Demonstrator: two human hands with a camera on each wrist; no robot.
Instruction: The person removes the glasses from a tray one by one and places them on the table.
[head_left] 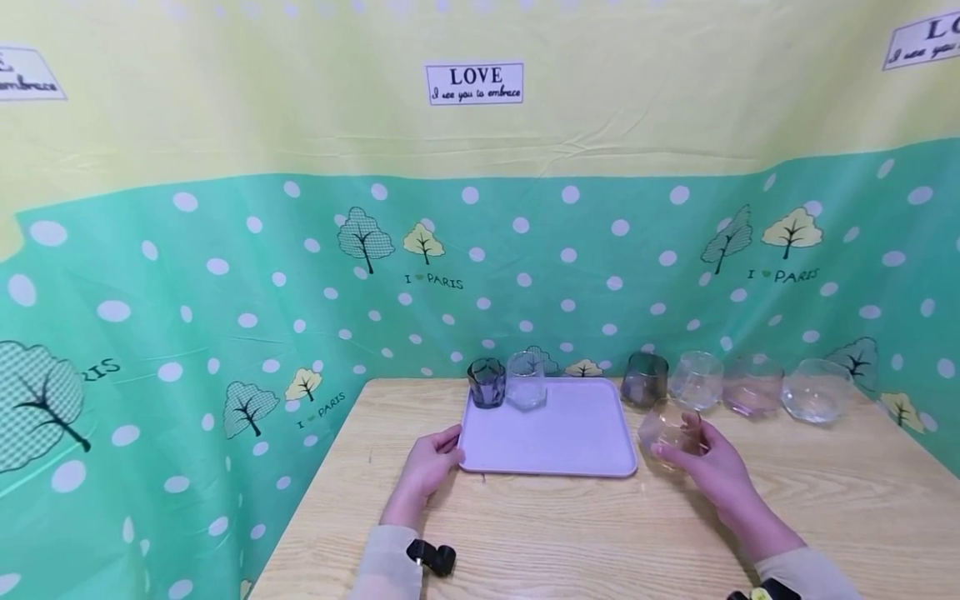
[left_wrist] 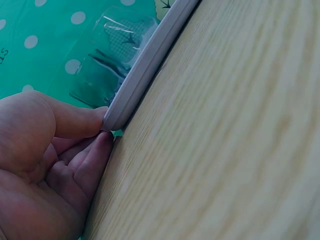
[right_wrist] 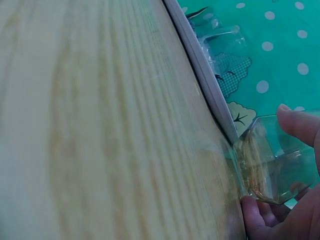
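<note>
My left hand [head_left: 431, 463] pinches the left edge of a pale lilac tray [head_left: 555, 446]; in the left wrist view the thumb lies on top of the rim and the fingers are under it. At the tray's back left stand a dark faceted glass [head_left: 487, 385] and a clear glass [head_left: 527, 385], side by side. My right hand [head_left: 716, 467] holds an amber-tinted faceted glass [head_left: 667, 435] just off the tray's right edge, thumb and fingers around its sides. In the right wrist view the amber glass [right_wrist: 277, 157] is close to the wooden tabletop.
Behind my right hand, several glasses line the back of the wooden table [head_left: 570, 533]: a dark one [head_left: 645, 382], a clear one [head_left: 697, 383], a pinkish one [head_left: 753, 389] and a wide clear one [head_left: 816, 393]. A patterned green and yellow cloth [head_left: 570, 250] hangs behind the table.
</note>
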